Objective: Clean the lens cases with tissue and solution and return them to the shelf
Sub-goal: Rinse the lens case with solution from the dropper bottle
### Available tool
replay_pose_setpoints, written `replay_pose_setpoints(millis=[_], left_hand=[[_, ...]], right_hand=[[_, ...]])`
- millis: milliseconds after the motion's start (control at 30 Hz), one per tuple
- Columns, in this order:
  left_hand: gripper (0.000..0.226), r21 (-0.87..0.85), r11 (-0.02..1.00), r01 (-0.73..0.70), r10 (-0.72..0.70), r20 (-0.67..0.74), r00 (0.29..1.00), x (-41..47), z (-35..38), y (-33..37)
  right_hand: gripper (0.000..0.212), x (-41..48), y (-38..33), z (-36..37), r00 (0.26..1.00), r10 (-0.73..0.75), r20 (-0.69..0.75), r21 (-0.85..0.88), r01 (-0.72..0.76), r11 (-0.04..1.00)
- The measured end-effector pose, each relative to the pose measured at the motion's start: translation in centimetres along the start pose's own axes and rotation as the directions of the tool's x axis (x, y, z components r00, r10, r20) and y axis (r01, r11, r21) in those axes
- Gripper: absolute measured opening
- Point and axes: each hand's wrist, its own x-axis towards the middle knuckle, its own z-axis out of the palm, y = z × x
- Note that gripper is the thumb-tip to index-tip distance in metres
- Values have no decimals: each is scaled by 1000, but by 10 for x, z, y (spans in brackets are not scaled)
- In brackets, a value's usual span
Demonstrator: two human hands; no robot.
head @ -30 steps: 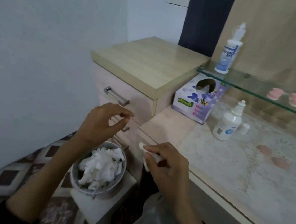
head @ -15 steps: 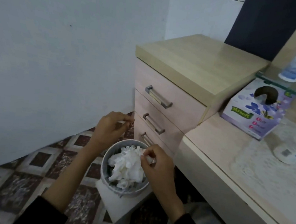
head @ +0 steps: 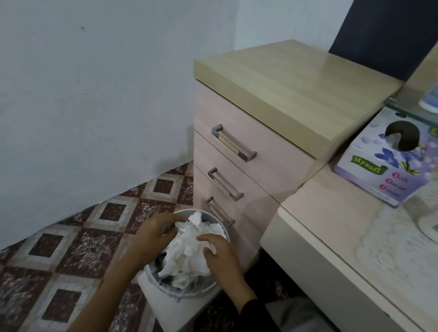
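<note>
Left hand (head: 156, 236) and right hand (head: 221, 258) have dropped, fingers relaxed, onto tissues (head: 187, 256) in the bin (head: 174, 290) beside drawers (head: 262, 154).

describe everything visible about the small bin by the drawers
The bin is small, round and grey, standing upright on a white base over the patterned floor, just in front of the lowest drawer. Crumpled white tissues heap above its rim. The left hand lies over its far-left rim and the right hand lies on the heap. Whether either hand grips is unclear.
</note>
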Motion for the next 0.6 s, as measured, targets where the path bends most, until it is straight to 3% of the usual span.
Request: replay_pose_setpoints(millis=[133,333,467,600], left_hand=[[27,5,1000,-12,12,-11,1000,3,-3,5],[32,33,993,-117,119,-98,988,30,-30,44],[24,20,962,-271,271,-135,953,43,-45,95],[22,-29,900,-435,432,-80,898,54,-51,157]], right_hand=[[32,1,-14,-15,998,-8,-67,78,13,997],[32,-22,-70,-56,962,-183,-204,132,212,968],[30,-49,-101,-87,918,-300,-260,141,344,928],[28,-80,-110,-127,820,-413,-396,36,464,885]])
